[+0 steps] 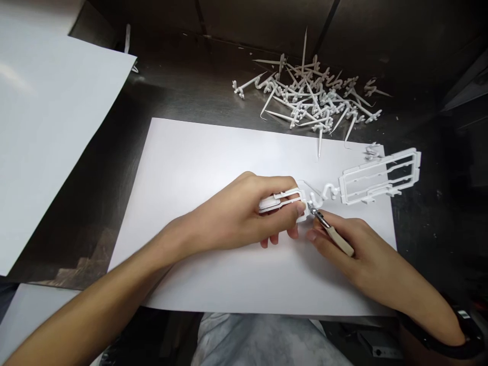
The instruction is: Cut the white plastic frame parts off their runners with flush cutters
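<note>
My left hand (pixel 244 211) grips one end of a white plastic part, a narrow frame with its thumb and fingers on either side. From that end a curly white connector (pixel 324 194) leads right to a second, larger slotted white frame (pixel 381 178), which sticks out unheld. My right hand (pixel 354 249) is closed around cutters (pixel 337 238) with pale handles. The metal jaws of the cutters are at the connector, close beside my left fingertips. Whether the jaws touch the plastic is hard to tell.
Under my hands lies a large white sheet (pixel 183 152) on a dark metal table (pixel 175 96). Behind it is a pile of white plastic scraps (pixel 312 101), with a small scrap (pixel 373 150) at the sheet's back right corner. Another white sheet (pixel 49 117) lies at the left.
</note>
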`<state>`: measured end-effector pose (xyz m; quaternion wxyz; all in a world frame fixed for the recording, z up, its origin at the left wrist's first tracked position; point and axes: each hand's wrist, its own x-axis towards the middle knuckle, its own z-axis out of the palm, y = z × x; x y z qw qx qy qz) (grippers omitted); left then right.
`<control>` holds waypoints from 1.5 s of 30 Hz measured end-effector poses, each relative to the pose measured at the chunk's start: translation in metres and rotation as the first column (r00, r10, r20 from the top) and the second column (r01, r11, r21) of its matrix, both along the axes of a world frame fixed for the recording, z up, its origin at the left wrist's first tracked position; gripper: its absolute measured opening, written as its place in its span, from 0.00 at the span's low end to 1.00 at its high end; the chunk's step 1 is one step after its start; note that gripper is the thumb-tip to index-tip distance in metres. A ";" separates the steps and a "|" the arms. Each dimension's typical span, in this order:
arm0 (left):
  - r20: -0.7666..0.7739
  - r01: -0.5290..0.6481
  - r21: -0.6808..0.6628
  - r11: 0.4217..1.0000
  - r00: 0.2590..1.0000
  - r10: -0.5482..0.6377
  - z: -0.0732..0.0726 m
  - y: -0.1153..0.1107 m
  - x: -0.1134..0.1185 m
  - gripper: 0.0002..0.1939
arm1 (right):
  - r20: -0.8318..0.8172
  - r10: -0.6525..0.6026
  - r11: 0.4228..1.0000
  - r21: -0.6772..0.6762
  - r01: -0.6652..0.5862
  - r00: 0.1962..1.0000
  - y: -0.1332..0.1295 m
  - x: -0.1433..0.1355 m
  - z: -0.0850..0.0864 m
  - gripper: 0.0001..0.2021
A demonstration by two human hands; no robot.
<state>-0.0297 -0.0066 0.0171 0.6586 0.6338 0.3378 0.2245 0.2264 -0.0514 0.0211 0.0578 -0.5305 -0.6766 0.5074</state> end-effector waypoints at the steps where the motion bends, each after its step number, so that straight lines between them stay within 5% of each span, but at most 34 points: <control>1: 0.008 0.000 -0.002 1.000 1.000 0.000 0.000 0.000 0.000 0.05 | 0.005 0.003 1.000 0.004 -0.003 1.000 0.000 -0.001 0.000 0.16; 19: -0.063 0.033 -0.008 0.999 0.997 -0.033 -0.004 0.005 -0.004 0.06 | 0.090 -0.022 0.996 0.084 0.014 0.996 -0.007 -0.001 -0.016 0.23; 23: -0.226 0.169 0.124 0.978 0.964 -0.138 0.002 0.010 -0.015 0.05 | 0.048 0.023 0.999 -0.040 -0.021 0.999 -0.006 0.008 -0.004 0.26; 25: -0.313 0.215 0.225 0.950 0.940 -0.138 0.002 0.010 -0.019 0.05 | 0.003 -0.024 0.999 0.025 0.023 1.000 -0.004 0.013 0.001 0.25; 27: -0.382 0.234 0.295 0.927 0.917 -0.110 -0.001 0.010 -0.019 0.07 | -0.020 -0.170 0.942 0.289 0.169 0.985 0.000 0.016 0.001 0.17; 29: -0.427 0.249 0.328 0.911 0.899 -0.092 -0.004 0.009 -0.018 0.11 | -0.016 -0.319 0.774 0.572 0.270 0.948 0.005 0.016 -0.004 0.06; 31: -0.464 0.254 0.350 0.902 0.883 -0.069 -0.007 0.008 -0.016 0.13 | 0.036 -0.371 0.667 0.706 0.239 0.928 0.010 0.015 -0.015 0.23; 36: -0.500 0.192 0.470 0.862 0.862 0.080 -0.011 0.009 -0.016 0.15 | 0.108 -0.315 0.639 0.759 0.127 0.943 0.016 0.014 -0.031 0.12; 40: -0.438 0.107 0.609 0.786 0.872 0.221 -0.012 0.010 -0.014 0.15 | -0.094 -0.425 0.662 0.646 0.380 0.900 0.013 0.015 -0.021 0.02; 43: -0.289 0.005 0.594 0.804 0.934 0.208 -0.010 0.004 -0.004 0.14 | -0.327 -0.463 0.771 0.310 0.556 0.824 0.011 0.011 -0.012 0.11; 45: -0.143 -0.048 0.521 0.852 0.979 0.143 -0.010 -0.003 0.005 0.16 | -0.419 -0.425 0.862 0.083 0.500 0.803 0.009 0.007 -0.010 0.17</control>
